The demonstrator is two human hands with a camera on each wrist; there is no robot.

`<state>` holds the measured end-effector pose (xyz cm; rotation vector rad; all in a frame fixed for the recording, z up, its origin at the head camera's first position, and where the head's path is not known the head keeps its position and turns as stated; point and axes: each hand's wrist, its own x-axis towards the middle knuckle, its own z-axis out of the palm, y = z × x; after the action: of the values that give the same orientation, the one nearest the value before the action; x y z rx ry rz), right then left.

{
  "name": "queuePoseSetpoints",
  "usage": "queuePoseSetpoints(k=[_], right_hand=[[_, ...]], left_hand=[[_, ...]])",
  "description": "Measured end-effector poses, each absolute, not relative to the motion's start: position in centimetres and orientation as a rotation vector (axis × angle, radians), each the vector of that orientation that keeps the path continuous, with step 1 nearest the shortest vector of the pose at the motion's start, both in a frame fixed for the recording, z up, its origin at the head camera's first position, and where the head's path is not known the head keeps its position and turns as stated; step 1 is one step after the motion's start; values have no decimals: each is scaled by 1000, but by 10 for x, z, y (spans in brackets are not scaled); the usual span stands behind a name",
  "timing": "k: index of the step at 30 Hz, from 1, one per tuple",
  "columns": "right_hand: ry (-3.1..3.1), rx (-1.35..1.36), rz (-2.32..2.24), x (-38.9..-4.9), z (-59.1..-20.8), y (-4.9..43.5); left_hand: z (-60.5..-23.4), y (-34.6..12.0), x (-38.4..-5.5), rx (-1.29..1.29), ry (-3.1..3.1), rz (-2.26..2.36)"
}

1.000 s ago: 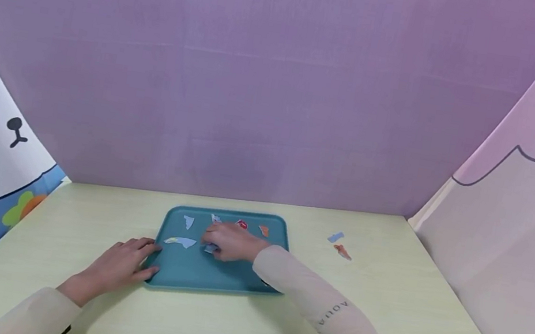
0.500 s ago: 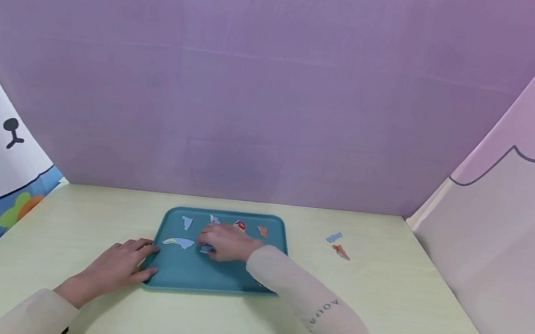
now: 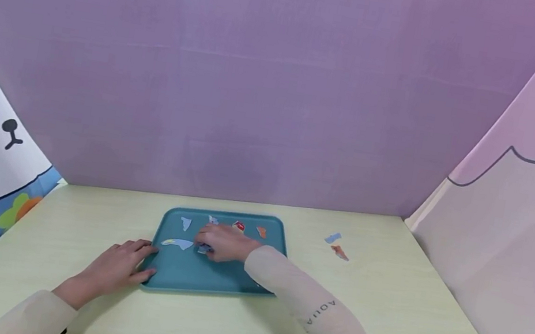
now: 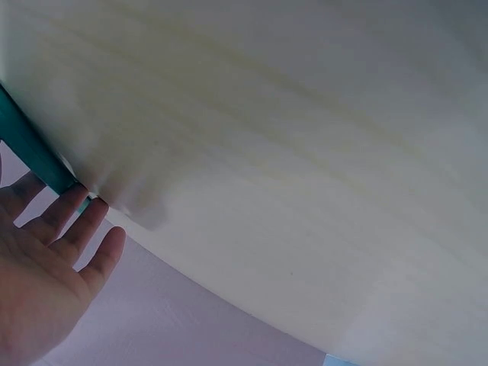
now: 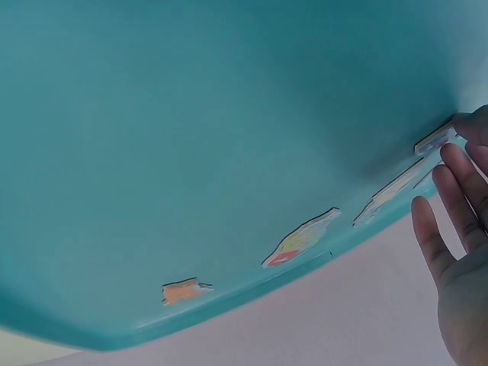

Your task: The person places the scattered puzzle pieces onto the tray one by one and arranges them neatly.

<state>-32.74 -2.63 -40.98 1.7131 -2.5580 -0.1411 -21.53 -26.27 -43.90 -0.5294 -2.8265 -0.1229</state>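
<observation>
A teal tray (image 3: 206, 286) lies on the table with several thin, irregular printed puzzle pieces on it. My right hand (image 3: 221, 241) is over the middle of the tray, thumb and fingertips pinching a light blue puzzle piece (image 5: 436, 139) at the tray's surface; the fingers partly cover it. Just left of that hand lies a long blue-and-yellow piece (image 3: 178, 243). My left hand (image 3: 112, 268) rests against the tray's left edge, its fingers extended and touching the rim, as the left wrist view also shows.
Along the tray's far side are a blue piece (image 3: 185, 223), a red one (image 3: 239, 225) and an orange one (image 3: 261, 231). Two more, a blue piece (image 3: 333, 237) and an orange-brown piece (image 3: 339, 252), lie on the table right of the tray. A purple curtain (image 3: 257, 101) hangs behind.
My right hand has shifted slightly left with the blue piece, closer to the long piece. My left hand has stayed at the tray's edge. The head view has shifted a little.
</observation>
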Motion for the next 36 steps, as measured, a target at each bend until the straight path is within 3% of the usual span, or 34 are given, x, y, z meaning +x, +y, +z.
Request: queuePoseSetpoints(k=[16,36], right_hand=[[-2591,1711,-67,-326,-402,-11],[-2669,1586,-57,-332,-403,49]], left_hand=[[-439,-264,-215,-535,-2823,-139],[-441,-266,-217,-549,-2818,-149]])
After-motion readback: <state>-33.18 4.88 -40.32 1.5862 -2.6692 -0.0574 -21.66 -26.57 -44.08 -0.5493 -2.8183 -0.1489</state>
